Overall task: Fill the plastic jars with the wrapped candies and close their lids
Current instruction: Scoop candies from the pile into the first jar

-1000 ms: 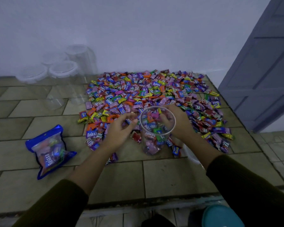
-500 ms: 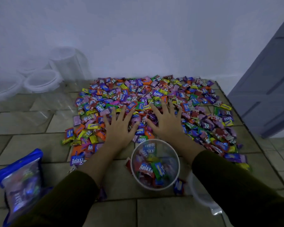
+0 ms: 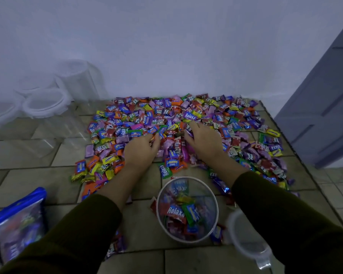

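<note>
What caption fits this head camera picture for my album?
Left hand and right hand curl round wrapped candies beyond the open, part-filled plastic jar.

Candies (image 3: 206, 115) lie just behind the jar (image 3: 203, 187), some in it. Lid (image 3: 248, 240) just right of the jar, bag (image 3: 16, 228) well left, other jars (image 3: 46, 103) behind-left.

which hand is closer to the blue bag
Left. The left hand grips candies beyond and right of the blue bag; the right hand grips candies farther to the right.
</note>
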